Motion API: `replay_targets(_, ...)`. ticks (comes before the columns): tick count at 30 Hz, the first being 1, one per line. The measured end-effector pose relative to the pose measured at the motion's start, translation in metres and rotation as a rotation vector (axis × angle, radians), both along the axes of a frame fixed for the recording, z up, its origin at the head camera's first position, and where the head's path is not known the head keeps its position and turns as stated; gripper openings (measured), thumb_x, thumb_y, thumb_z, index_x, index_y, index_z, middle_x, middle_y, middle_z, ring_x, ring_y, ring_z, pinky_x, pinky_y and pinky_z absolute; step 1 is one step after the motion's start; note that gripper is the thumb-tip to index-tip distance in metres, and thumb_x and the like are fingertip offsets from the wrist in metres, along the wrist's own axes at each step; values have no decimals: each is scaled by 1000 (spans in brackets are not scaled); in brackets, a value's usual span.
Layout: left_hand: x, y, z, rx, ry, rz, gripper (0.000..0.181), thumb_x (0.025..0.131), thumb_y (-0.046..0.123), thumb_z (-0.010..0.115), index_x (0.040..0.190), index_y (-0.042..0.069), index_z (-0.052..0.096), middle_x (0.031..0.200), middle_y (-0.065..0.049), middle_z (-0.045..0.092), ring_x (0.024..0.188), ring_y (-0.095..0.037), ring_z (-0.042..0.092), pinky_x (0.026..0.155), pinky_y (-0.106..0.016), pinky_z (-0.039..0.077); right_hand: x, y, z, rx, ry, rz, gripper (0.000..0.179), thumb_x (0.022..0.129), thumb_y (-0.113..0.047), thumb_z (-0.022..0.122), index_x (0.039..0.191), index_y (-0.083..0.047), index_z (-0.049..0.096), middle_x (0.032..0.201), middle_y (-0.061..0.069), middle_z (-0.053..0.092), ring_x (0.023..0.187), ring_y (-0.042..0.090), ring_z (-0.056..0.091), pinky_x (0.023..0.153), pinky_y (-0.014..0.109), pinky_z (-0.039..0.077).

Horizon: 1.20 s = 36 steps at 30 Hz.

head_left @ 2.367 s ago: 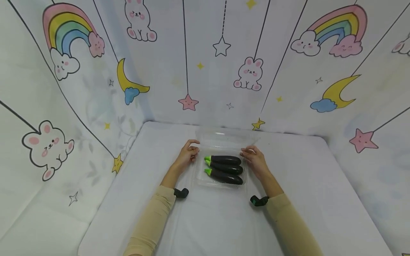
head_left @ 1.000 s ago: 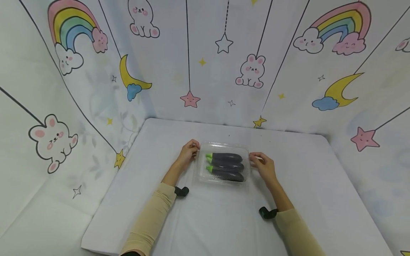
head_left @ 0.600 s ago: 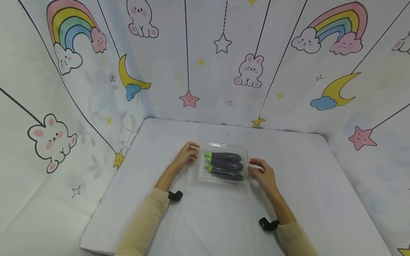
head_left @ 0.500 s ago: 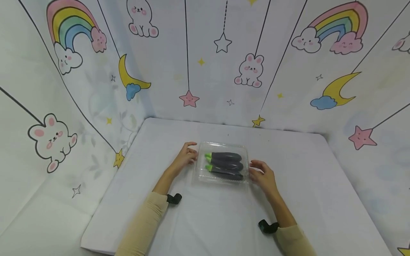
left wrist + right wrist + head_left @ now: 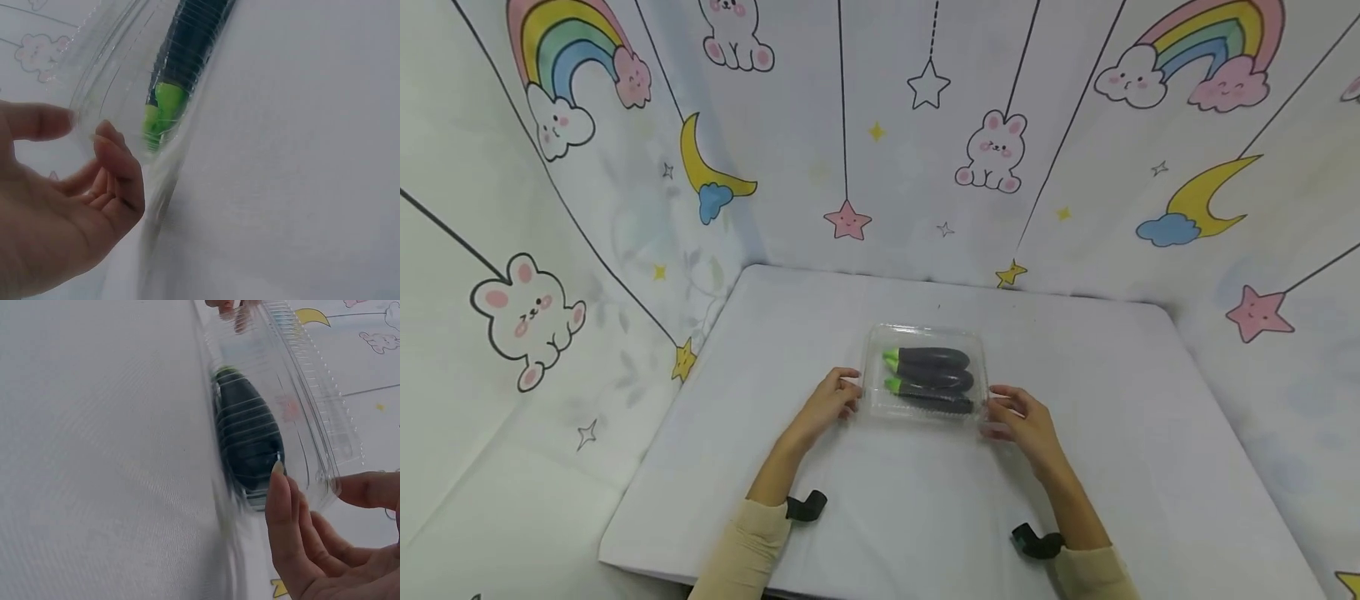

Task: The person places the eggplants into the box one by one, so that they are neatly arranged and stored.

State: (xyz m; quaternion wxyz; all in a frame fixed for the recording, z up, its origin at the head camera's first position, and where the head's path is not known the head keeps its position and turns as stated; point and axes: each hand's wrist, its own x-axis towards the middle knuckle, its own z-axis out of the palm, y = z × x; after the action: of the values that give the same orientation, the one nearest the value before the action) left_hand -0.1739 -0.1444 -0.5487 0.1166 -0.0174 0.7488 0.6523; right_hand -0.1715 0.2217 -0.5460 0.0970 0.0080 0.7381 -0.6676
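Note:
A clear plastic clamshell container [image 5: 925,332], lid down, sits in the middle of the white table. Inside lie three dark eggplants [image 5: 934,358] with bright green stem ends to the left. My left hand [image 5: 827,406] is at the container's left side; the left wrist view shows forefinger and thumb [image 5: 119,156] pinching around its rim near the green ends. At the lower right corner is my right hand [image 5: 1026,425]. Its forefinger and thumb [image 5: 284,519] pinch that corner from two sides in the right wrist view, beside the blunt end of an eggplant [image 5: 247,434].
A white cloth covers the table [image 5: 1150,433], which meets a printed fabric wall [image 5: 895,167] at the back and sides. Black wrist camera mounts [image 5: 807,506] stick out inward from both sleeves. The table's front edge shows at lower left.
The container's lid, open at first, has come down over the eggplants. Both hands have then slid along the sides toward the container's near corners.

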Motion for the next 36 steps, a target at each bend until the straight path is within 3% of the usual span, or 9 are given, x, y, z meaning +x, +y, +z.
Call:
replay_targets(6,15,2,-1,8,16,31,33,103,17,60,130,-2,60,99,-18,66,81,-24,59,69,-32,49,8,1,2,11,-48,26,50,103,-24,69,139,7,56,121,25,68,96,24,75,81,43,63)
replay_targets(13,23,4,0,38,2,55,25,102,20,65,116,-2,65,91,-11,73,74,-18,58,66,-29,48,12,5,6,-25,-149,65,51,103,-27,69,131,14,59,110,18,73,94,25,75,84,44,62)
replay_targets(23,26,8,-5,157,-34,70,25,102,17,66,113,-5,63,97,-12,74,76,-16,56,69,-28,52,10,5,2,-177,-168,7,39,99,-12,73,123,16,62,101,13,77,93,24,77,85,44,62)
replay_targets(30,24,11,-6,172,-45,69,22,102,11,61,112,-10,63,89,-7,73,76,-15,59,71,-28,52,11,5,1,-182,-185,-22,38,100,-12,71,121,18,64,96,14,78,87,24,78,83,41,62)
replay_targets(36,26,12,-3,189,-20,99,23,102,9,62,112,-11,64,91,-11,73,81,-20,64,74,-30,57,10,5,1,-197,-165,-27,34,100,-9,70,119,18,65,95,14,78,86,23,78,82,40,62)
